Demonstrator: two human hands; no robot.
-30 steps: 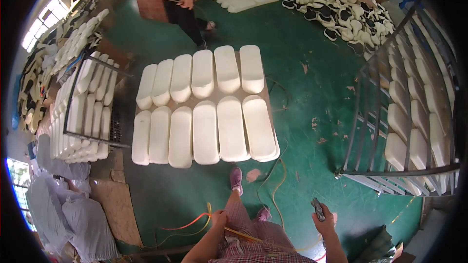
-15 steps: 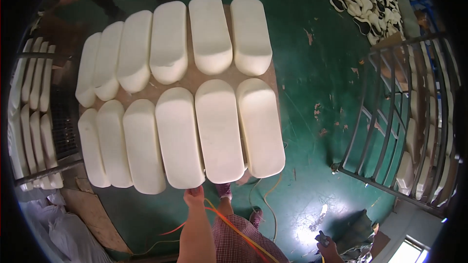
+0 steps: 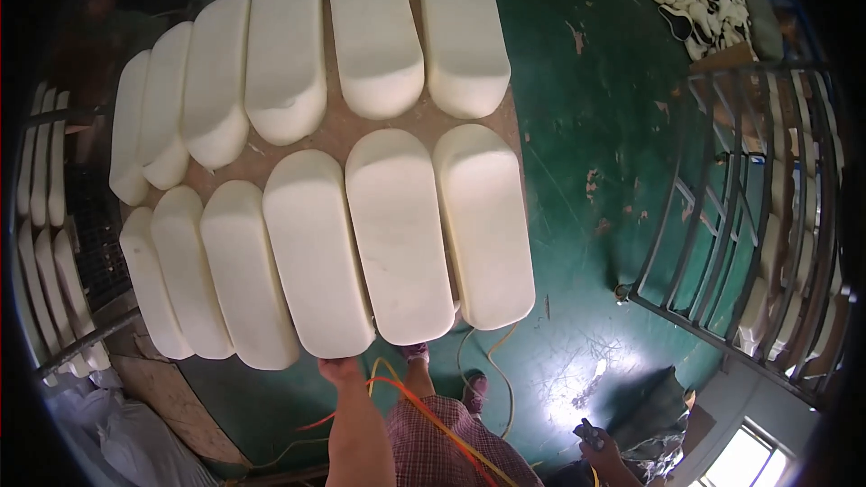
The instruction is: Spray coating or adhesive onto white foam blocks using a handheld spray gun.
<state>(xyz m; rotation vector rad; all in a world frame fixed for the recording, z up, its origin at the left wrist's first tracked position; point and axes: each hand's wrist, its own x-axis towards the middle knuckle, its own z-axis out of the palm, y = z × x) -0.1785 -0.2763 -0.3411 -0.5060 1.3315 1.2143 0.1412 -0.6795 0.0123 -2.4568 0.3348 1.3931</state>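
A dark grey hand tool is being gripped at lower right of the frame by the right hand, fingers wrapped around it. The left hand is being held at the near end of a cream block, left of centre; its fingers are being hidden, so whether anything is being pinched cannot be told. Two rows of blocks are being supported on a brown board. Steady support is probably being called for, with hoses being kept clear of shoes, lower centre.
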